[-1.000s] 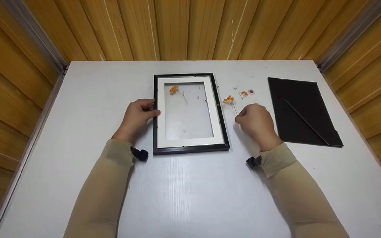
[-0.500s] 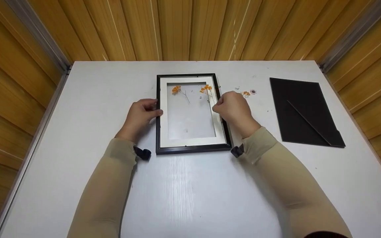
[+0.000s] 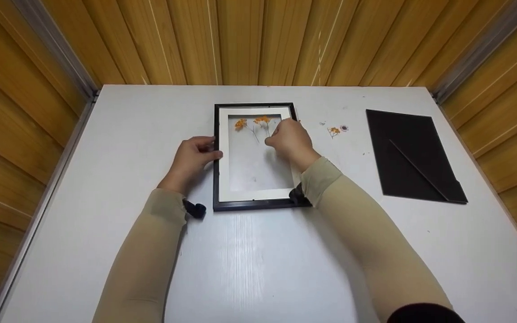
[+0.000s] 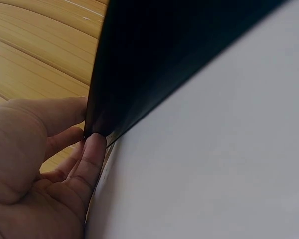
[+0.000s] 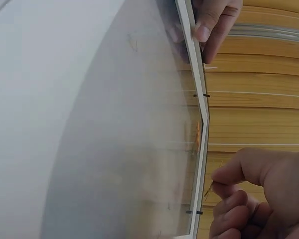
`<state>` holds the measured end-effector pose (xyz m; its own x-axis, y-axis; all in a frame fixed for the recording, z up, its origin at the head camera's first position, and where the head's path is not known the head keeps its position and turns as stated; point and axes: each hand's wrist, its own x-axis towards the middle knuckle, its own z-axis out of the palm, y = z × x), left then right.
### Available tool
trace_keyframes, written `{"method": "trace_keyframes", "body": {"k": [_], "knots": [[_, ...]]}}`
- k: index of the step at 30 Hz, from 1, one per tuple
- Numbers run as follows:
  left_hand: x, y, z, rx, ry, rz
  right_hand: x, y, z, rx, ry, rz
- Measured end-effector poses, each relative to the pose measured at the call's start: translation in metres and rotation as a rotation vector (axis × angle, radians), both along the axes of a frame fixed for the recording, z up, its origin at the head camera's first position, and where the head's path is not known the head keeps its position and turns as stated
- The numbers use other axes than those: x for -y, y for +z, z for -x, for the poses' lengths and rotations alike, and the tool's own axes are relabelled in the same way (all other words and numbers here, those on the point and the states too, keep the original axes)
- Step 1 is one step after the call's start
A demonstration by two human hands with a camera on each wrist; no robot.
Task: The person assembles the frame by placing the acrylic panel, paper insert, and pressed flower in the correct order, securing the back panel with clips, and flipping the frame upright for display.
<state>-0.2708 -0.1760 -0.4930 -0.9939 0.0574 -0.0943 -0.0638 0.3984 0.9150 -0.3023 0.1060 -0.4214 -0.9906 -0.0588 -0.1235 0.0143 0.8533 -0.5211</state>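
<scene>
A black picture frame (image 3: 216, 184) with a white mat (image 3: 224, 170) and a glass pane lies on the white table. My left hand (image 3: 188, 160) grips its left side, thumb over the rim; in the left wrist view the fingertips meet the frame's dark side (image 4: 144, 55). Over the upper right of the pane, my right hand (image 3: 291, 141) pinches the thin stem of an orange dried flower (image 3: 262, 120) between thumb and forefinger. Another orange dried flower (image 3: 240, 124) lies inside the mat opening, at upper left. The right wrist view shows the pinched stem's end (image 5: 208, 193) at the fingertips.
Right of the frame lie a smaller orange dried flower (image 3: 334, 132) and a little purplish flower (image 3: 344, 128), with tiny scraps around. Farther right is a black backing board (image 3: 397, 172) with its stand leg. Wood-look panels (image 3: 240, 40) wall the table's back and sides.
My right hand has carried the pinched orange flower leftward from the table beside the frame to over the pane. My left hand keeps its grip on the frame's left side.
</scene>
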Motion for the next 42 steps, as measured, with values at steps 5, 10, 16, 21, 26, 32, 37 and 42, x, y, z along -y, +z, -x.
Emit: {"method": "trace_keyframes", "body": {"k": [5, 10, 16, 21, 26, 32, 37, 42], "knots": [[-0.005, 0.003, 0.0, 0.006, 0.0, -0.001, 0.0, -0.006, 0.003, 0.005, -0.01, -0.028], [-0.006, 0.004, 0.001, -0.003, 0.001, 0.009, -0.001, -0.01, 0.006, 0.028, -0.026, -0.029], [-0.004, 0.004, 0.002, -0.004, -0.002, 0.011, -0.001, -0.012, 0.009, 0.058, -0.02, -0.033], [-0.004, 0.003, 0.002, 0.001, -0.007, 0.016, -0.009, -0.008, 0.007, 0.072, -0.019, 0.007], [-0.004, 0.004, 0.0, 0.002, -0.012, 0.02, -0.027, 0.005, 0.004, 0.06, -0.042, 0.046], [-0.002, 0.006, -0.002, 0.002, -0.017, 0.024, -0.063, 0.022, 0.008, 0.058, -0.07, 0.057], [0.0, 0.007, -0.003, -0.011, -0.014, 0.015, -0.094, 0.029, 0.013, 0.065, -0.108, 0.064], [0.003, 0.007, -0.003, -0.013, -0.018, 0.025, -0.12, 0.025, 0.015, 0.06, -0.132, 0.065]]}}
